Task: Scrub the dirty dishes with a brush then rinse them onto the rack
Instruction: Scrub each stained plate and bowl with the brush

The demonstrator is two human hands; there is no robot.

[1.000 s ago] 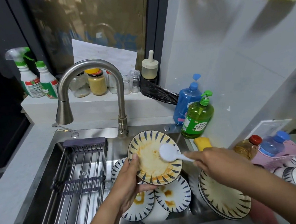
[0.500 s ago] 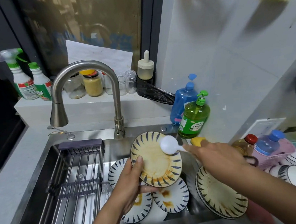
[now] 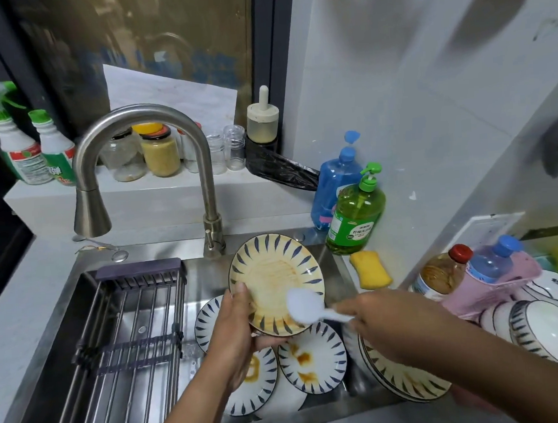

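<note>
Head view looks down on a steel sink [image 3: 332,263], the landmark for all that follows. Over its middle, the left hand [image 3: 236,333] grips a stained plate [image 3: 274,277] by its lower-left rim, thumb on the face, tilting it up toward the camera. The right hand [image 3: 387,322] holds the handle of a white brush [image 3: 305,307], whose head presses on the plate's lower-right part. Below the held plate, more dirty plates [image 3: 311,357] lie in the sink's basin, and a stack of plates [image 3: 405,377] leans at its right edge. A dark rack [image 3: 127,334] spans the sink's left half. Behind the sink rises the faucet [image 3: 141,148]; at its back-right corner stand a green soap bottle [image 3: 354,216] and a yellow sponge [image 3: 371,269] on the worktop [image 3: 17,315].
</note>
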